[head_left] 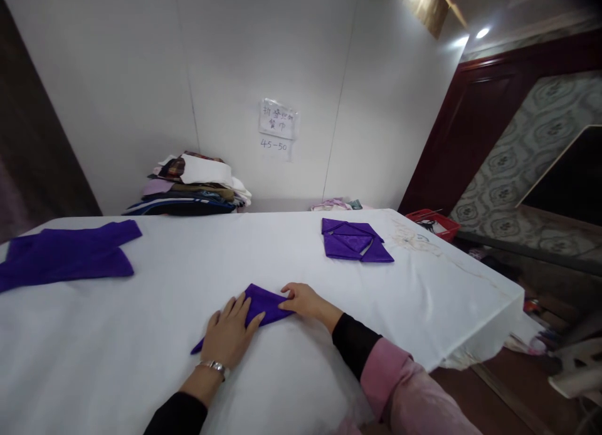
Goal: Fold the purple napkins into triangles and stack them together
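Note:
A purple cloth napkin [264, 304], folded into a pointed shape, lies on the white tablecloth [301, 385] in front of me. My left hand [229, 331], with a metal watch or bracelet at the wrist, rests flat over the napkin's left part, fingers spread. One thin purple corner sticks out to the left of that hand. At the napkin's right tip, my right hand [303, 300] pinches the cloth between thumb and fingers. Farther back on the right lie folded purple napkins [355, 239]. Loose purple cloth [70, 254] is spread at the table's left side.
Behind the table's back edge is a pile of folded clothes [197, 183] against the white wall. A handwritten sign [278, 120] hangs above. Beyond the right edge stand a red basket [435, 224] and a pale chair-like object [576, 366].

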A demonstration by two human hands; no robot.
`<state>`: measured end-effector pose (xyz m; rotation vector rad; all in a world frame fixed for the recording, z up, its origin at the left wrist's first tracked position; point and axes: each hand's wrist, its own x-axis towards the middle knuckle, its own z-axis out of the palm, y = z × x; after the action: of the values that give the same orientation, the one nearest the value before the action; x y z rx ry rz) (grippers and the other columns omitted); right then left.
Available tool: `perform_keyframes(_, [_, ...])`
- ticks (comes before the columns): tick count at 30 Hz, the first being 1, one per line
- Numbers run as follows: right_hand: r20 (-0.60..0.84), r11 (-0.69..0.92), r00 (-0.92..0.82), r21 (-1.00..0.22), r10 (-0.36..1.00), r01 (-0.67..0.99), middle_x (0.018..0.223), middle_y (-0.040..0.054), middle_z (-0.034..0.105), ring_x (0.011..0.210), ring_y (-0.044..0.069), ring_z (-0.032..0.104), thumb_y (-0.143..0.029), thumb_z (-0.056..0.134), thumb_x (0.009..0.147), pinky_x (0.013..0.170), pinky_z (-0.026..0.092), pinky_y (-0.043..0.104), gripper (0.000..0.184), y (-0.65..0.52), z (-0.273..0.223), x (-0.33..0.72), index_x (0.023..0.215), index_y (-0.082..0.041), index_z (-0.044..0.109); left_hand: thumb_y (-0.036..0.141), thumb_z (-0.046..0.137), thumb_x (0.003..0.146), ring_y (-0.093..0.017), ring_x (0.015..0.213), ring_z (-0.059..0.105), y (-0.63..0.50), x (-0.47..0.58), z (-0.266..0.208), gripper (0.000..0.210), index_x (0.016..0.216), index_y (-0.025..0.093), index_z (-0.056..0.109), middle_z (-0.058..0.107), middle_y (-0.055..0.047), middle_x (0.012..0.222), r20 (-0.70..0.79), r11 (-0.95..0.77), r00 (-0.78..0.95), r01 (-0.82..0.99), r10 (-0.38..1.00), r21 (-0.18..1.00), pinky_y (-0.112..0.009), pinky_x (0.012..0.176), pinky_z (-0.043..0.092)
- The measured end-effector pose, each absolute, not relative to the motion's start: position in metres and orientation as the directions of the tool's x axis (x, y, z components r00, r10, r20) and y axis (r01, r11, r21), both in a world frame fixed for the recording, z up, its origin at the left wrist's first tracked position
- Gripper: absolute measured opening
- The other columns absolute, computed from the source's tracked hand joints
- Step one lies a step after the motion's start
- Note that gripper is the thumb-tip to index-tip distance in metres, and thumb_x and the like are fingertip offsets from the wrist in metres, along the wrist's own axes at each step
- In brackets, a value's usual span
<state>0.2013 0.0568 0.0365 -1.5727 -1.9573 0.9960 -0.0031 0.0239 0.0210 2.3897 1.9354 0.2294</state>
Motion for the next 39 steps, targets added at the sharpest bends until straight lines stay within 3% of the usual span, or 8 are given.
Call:
perform_keyframes(4, [-0.173,0.014,-0.281,-0.83,0.944,0.557,0.064,-0.0042,0.057,0.053,0.01,0.052,-0.026,0.067,0.071,0.053,0.04,0.021,0.046,0.046,0.034,0.213,0.115,-0.018,0.056,0.052,0.03,0.084,-0.025,0.133,0.027,0.027,-0.005,0.017,0.063,0.134,0.015,0.04,0.033,-0.006,0.144,0.079,-0.2,0.19,0.969,0.979,0.146,-0.046,0.105,0.023])
perform_keyframes(9, [-0.195,-0.072,-0.26,-0.906,0.946,0.418,0.07,-0.0023,0.057,0.05,0.008,0.053,-0.032,0.064,0.076,0.05,0.041,0.02,0.044,0.039,0.027,0.223,0.117,-0.017,0.054,0.051,0.03,0.084,-0.026,0.133,0.027,0.029,-0.006,0.015,0.064,0.135,0.015,0.039,0.034,-0.008,0.144,0.086,-0.203,0.19,0.964,0.978,0.172,-0.047,0.105,0.023])
perform_keyframes(13, [-0.169,-0.052,-0.229,-0.896,0.959,0.441,0.061,-0.0036,0.055,0.05,0.008,0.053,-0.039,0.057,0.081,0.051,0.04,0.019,0.041,0.041,0.022,0.222,0.116,-0.018,0.055,0.05,0.03,0.083,-0.026,0.133,0.028,0.029,-0.006,0.014,0.063,0.134,0.015,0.04,0.035,-0.008,0.143,0.106,-0.212,0.196,0.961,0.975,0.177,-0.047,0.104,0.024])
perform_keyframes(20, [-0.159,-0.078,-0.211,-0.934,0.964,0.349,0.066,-0.0048,0.054,0.046,0.005,0.049,-0.019,0.056,0.077,0.048,0.038,0.018,0.03,0.043,0.016,0.22,0.107,-0.018,0.058,0.051,0.03,0.083,-0.026,0.133,0.027,0.028,-0.007,0.015,0.063,0.135,0.016,0.039,0.035,-0.007,0.144,0.097,-0.221,0.208,0.964,0.973,0.15,-0.047,0.105,0.024])
perform_keyframes(26, [-0.125,-0.05,-0.224,-0.948,0.967,0.313,0.066,-0.0055,0.054,0.047,0.005,0.047,-0.018,0.056,0.075,0.049,0.038,0.018,0.029,0.042,0.013,0.222,0.105,-0.018,0.058,0.052,0.03,0.084,-0.026,0.134,0.026,0.028,-0.006,0.015,0.065,0.136,0.015,0.036,0.033,-0.008,0.144,0.067,-0.202,0.194,0.97,0.979,0.138,-0.048,0.106,0.022])
perform_keyframes(31, [-0.093,-0.023,-0.224,-0.955,0.97,0.295,0.058,-0.0072,0.05,0.045,0.006,0.044,-0.02,0.056,0.074,0.046,0.035,0.019,0.029,0.041,0.009,0.225,0.104,-0.018,0.057,0.054,0.033,0.085,-0.028,0.135,0.023,0.022,-0.002,0.016,0.062,0.136,0.019,0.036,0.034,-0.009,0.144,0.209,-0.347,0.32,0.931,0.924,0.113,-0.054,0.107,0.009])
perform_keyframes(36, [-0.079,-0.023,-0.219,-0.969,0.972,0.245,0.053,-0.0076,0.049,0.042,0.007,0.045,-0.027,0.056,0.075,0.046,0.037,0.02,0.03,0.041,0.008,0.228,0.103,-0.017,0.057,0.057,0.034,0.085,-0.025,0.134,0.025,0.022,-0.001,0.014,0.061,0.136,0.022,0.037,0.032,-0.008,0.145,0.112,-0.432,0.418,0.884,0.902,0.179,-0.051,0.108,0.013])
perform_keyframes(39, [-0.129,-0.092,-0.195,-0.977,0.972,0.191,0.061,-0.0031,0.057,0.043,0.007,0.049,-0.034,0.052,0.079,0.042,0.034,0.019,0.031,0.04,0.013,0.231,0.104,-0.017,0.058,0.057,0.032,0.086,-0.025,0.134,0.024,0.023,-0.002,0.012,0.06,0.134,0.022,0.038,0.033,-0.007,0.145,0.107,-0.421,0.407,0.884,0.907,0.202,-0.051,0.108,0.013])
